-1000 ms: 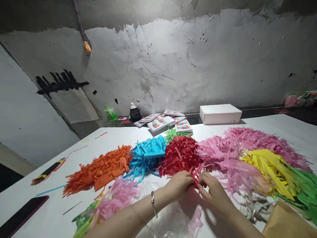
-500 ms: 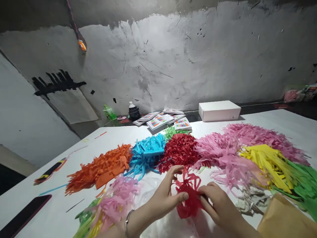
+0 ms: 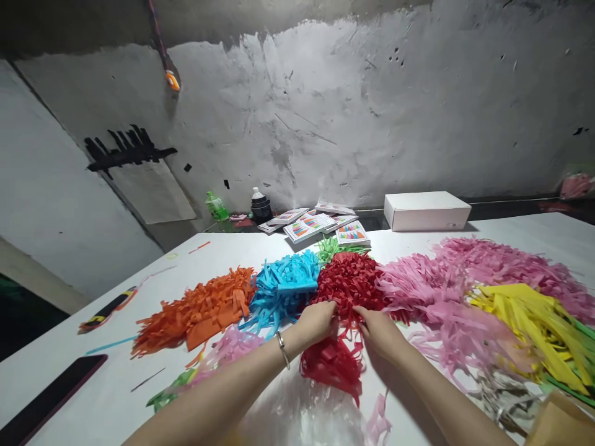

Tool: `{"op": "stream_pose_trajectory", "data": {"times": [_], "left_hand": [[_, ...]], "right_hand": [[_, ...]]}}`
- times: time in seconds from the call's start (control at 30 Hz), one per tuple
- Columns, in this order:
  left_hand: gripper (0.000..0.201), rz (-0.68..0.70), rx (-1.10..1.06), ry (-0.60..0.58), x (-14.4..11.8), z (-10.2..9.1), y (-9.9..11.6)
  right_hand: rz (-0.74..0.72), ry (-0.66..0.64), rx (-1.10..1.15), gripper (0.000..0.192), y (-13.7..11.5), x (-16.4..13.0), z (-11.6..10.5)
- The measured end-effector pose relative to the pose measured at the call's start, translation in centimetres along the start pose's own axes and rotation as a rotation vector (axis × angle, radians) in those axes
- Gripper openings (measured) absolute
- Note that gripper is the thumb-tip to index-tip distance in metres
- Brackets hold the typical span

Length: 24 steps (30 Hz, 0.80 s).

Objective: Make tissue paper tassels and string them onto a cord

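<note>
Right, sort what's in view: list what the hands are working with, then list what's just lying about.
In hand:
- left hand and right hand, both at the near edge of the red fringe pile
- loose red fringe piece lying just below the hands

Lying about:
- orange fringe pile
- blue fringe pile
- pink fringe piles
- yellow fringe pile
- white box
- printed cards

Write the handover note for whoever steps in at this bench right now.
Left hand and right hand: both reach into the near edge of the red fringe pile; grip not visible.
One red tassel bundle lies pulled out between the wrists, on the white table.
Orange pile, blue pile and pink pile lie untouched alongside.
Left: the rest of the red pile.
</note>
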<state>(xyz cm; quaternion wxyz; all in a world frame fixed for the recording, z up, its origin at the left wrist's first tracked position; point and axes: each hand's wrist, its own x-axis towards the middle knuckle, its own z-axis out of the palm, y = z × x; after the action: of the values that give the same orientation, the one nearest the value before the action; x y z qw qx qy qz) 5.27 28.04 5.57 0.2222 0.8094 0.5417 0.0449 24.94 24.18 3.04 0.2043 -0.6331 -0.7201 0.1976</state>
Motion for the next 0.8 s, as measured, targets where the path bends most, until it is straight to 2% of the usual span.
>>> {"op": "stream_pose_trajectory", "data": {"times": [0.13,0.23,0.33,0.47,0.6,0.8], "left_hand": [[0.032,-0.083,0.036,0.027,1.6,0.4,-0.9],[0.033,-0.097,-0.027,0.045,2.6,0.4,-1.5],[0.030,-0.056,-0.160,0.019,3.7,0.3,-1.8],[0.027,0.009,-0.392,-0.056,4.7,0.7,-1.8],[0.027,0.016,-0.604,-0.079,4.7,1.1,-2.0],[0.030,-0.033,-0.865,-0.093,4.1,2.1,-2.1]], "right_hand": [[0.156,0.019,-0.136,0.034,0.3,3.8,0.5],[0.185,0.063,-0.187,0.035,0.8,4.6,0.1],[0.078,0.120,-0.205,0.036,0.5,3.7,0.4],[-0.110,0.166,-0.200,0.033,-0.8,2.6,2.1],[-0.127,0.233,-0.129,0.025,-0.6,3.2,3.3],[-0.192,0.315,0.083,0.022,1.2,3.2,3.2]]}}
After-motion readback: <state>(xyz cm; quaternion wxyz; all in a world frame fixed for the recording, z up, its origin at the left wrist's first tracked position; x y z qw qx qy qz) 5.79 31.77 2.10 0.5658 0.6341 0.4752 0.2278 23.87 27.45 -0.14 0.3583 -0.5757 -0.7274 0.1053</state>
